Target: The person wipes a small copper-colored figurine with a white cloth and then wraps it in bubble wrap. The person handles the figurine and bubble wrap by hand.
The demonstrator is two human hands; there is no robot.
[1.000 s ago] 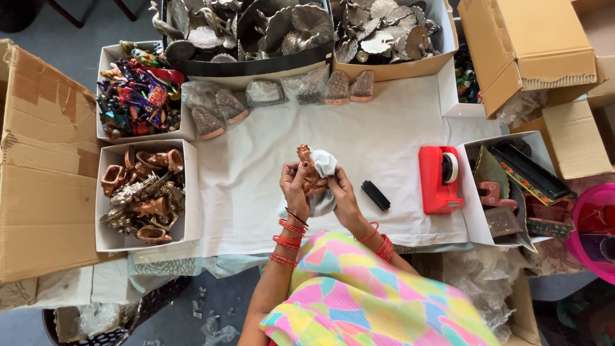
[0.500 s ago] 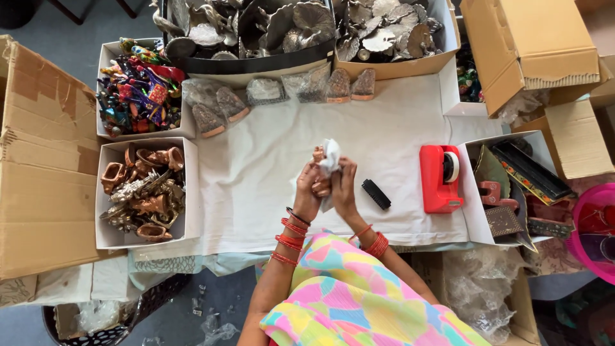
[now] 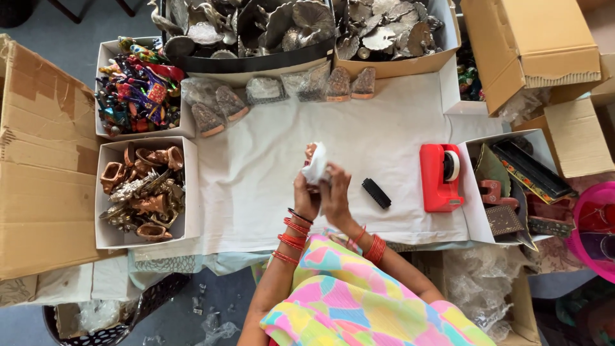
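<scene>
White wrap hides figurine in both hands.

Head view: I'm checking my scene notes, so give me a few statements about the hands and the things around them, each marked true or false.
1. Both hands, the left hand and the right hand, hold a small figurine half wrapped in white paper. True.
2. The red tape dispenser lies to the left of the hands. False: it lies to their right, on the white cloth.
3. A small black comb-like piece lies between the hands and the dispenser. True.
4. The white box at the left holds silver leaf-shaped pieces. False: it holds copper-coloured figurines and pots.
</scene>
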